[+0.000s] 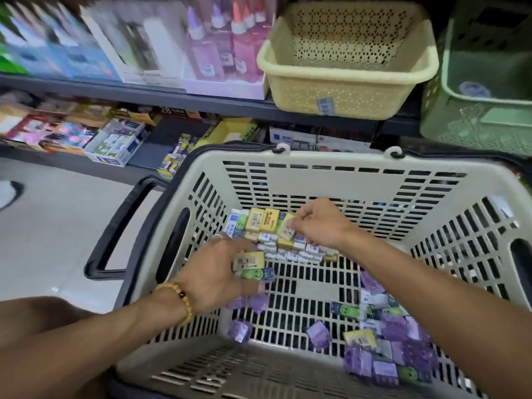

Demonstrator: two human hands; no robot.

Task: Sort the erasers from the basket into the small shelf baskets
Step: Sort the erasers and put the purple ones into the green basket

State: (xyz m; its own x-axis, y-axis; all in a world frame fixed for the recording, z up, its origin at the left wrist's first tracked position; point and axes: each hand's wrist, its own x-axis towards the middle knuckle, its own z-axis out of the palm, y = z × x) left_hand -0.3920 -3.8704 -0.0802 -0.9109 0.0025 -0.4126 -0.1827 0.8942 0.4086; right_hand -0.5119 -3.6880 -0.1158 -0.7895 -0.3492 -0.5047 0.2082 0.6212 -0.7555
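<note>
Nearest us, loose purple erasers [383, 367] are heaped in the close right corner of the big slatted basket [184, 367], a few strays beside them. Further in, the left hand [218, 272], bead bracelet [180, 300] on the wrist, is gripping a small stack: a yellow eraser [250, 262] on top, a green-faced one [256, 274] under it. Beyond that, the right hand [319, 223] is pinching another yellow eraser [288, 229] at the edge of the tidy yellow-and-white block [276, 240] against the far wall. Best play, I'd say: collect one kind per hand, keep the stack square so nothing slips, then lift clear of the rim. Up on the shelf, the cream basket [345, 70] looks empty, the green basket [483, 90] beside it.
</note>
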